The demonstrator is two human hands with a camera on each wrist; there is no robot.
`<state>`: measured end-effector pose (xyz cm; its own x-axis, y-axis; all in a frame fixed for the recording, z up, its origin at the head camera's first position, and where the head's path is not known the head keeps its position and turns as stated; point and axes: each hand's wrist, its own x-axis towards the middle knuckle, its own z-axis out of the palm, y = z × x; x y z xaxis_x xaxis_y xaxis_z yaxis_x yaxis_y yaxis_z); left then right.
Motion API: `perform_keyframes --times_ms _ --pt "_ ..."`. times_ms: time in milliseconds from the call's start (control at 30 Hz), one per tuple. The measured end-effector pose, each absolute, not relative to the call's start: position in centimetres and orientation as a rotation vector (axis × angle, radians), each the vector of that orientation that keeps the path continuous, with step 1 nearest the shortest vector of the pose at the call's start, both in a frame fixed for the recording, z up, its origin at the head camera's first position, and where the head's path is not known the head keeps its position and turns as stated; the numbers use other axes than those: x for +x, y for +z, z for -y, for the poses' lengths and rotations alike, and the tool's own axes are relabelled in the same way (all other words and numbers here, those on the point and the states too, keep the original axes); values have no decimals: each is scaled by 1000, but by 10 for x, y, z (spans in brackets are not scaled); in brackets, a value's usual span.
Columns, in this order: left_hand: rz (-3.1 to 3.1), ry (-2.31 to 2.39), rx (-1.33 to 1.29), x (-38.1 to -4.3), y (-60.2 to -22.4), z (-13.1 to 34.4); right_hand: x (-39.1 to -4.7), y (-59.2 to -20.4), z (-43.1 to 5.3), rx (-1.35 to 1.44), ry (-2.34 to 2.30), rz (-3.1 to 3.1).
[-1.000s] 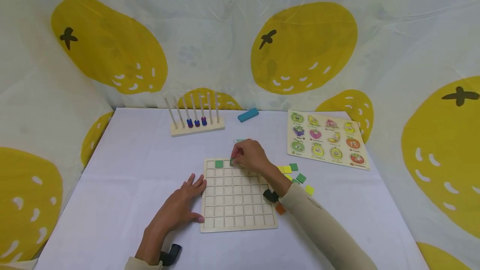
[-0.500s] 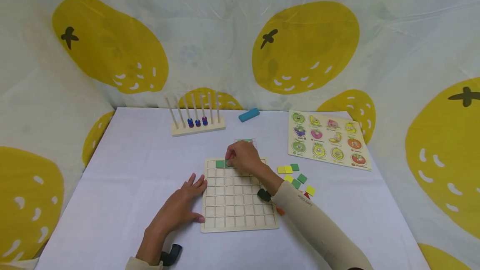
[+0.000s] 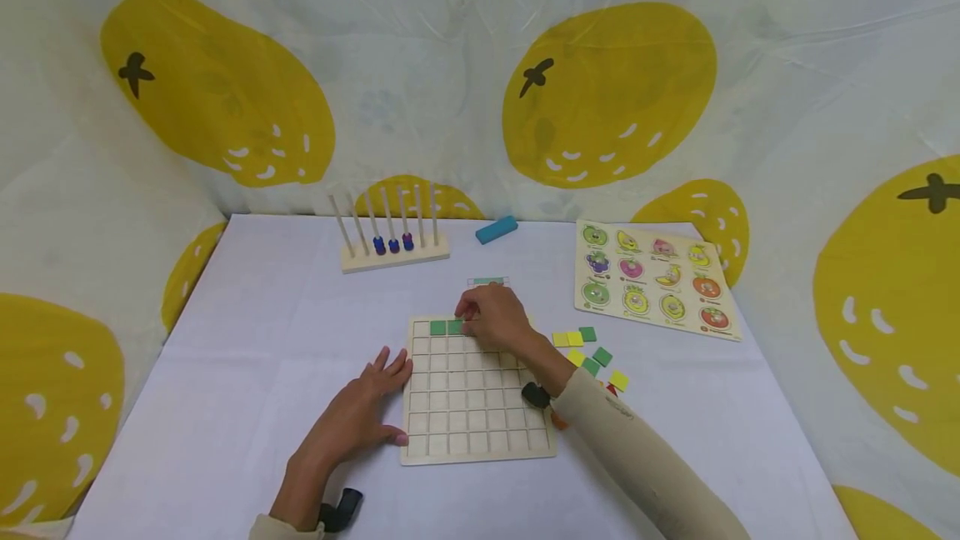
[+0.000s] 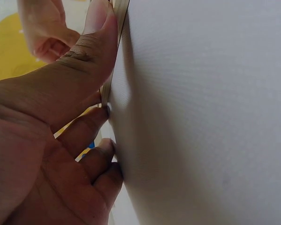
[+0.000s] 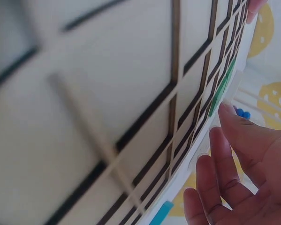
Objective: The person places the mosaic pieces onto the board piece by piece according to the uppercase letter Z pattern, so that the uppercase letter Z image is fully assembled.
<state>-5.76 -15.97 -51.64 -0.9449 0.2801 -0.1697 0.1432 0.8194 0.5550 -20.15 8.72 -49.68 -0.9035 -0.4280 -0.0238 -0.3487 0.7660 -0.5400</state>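
In the head view a wooden grid board (image 3: 458,400) lies flat on the table. Two green square tiles, one at the left (image 3: 438,328) and one beside it (image 3: 454,327), fill neighbouring cells of its far row. My right hand (image 3: 497,319) hovers over that row, thumb and fingertips close to the second tile. In the right wrist view its fingers (image 5: 223,166) look relaxed, with nothing seen between them and the thumb. My left hand (image 3: 362,413) rests along the board's left edge, fingers spread; the left wrist view shows its thumb (image 4: 95,44) against that edge.
Loose green and yellow tiles (image 3: 575,339) lie right of the board, with red and orange pieces partly under the right sleeve. A printed card (image 3: 487,281) sits behind the hand. Farther back are a peg stand (image 3: 395,255), a blue block (image 3: 497,229) and a fruit puzzle (image 3: 651,282).
My right hand moved left along the far row, setting the second green tile beside the first, then drew slightly right and let go of it. My left hand stays at the board's edge.
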Motion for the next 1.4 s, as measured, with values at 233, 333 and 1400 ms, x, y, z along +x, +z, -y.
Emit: perform_keyframes --times_ms 233,333,1400 --pt "-2759 816 321 -58 -516 160 -202 -496 -113 -470 -919 -2810" --pt "-2754 822 323 -57 -515 160 -201 -497 -128 -403 -930 -2824" --pt "-2742 833 356 -58 -513 161 -176 -496 -285 45 -888 -2761"
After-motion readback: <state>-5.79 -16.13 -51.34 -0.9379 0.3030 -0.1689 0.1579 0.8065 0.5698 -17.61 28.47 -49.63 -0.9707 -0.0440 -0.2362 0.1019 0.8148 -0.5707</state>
